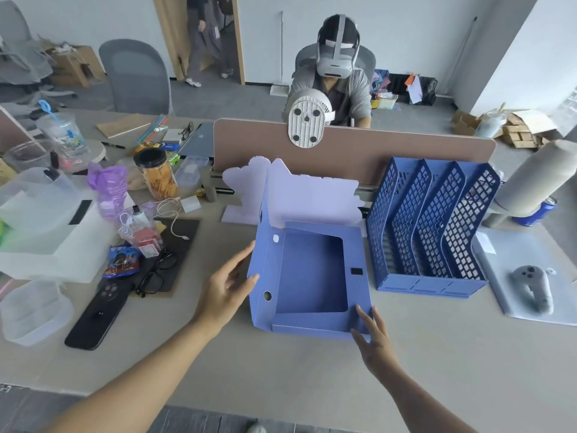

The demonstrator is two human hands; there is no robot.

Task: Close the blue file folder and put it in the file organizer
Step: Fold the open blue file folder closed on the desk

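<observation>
A blue file folder (312, 276) lies open on the desk, lid raised at its left. The left hand (226, 292), fingers spread, touches that lid to swing it shut. The right hand (373, 342) lies flat on the near right corner (steadying it). The file organizer (434, 226) stands just right.

Open blue file folder (312, 273) beside empty blue file organizer (431, 226)
</observation>
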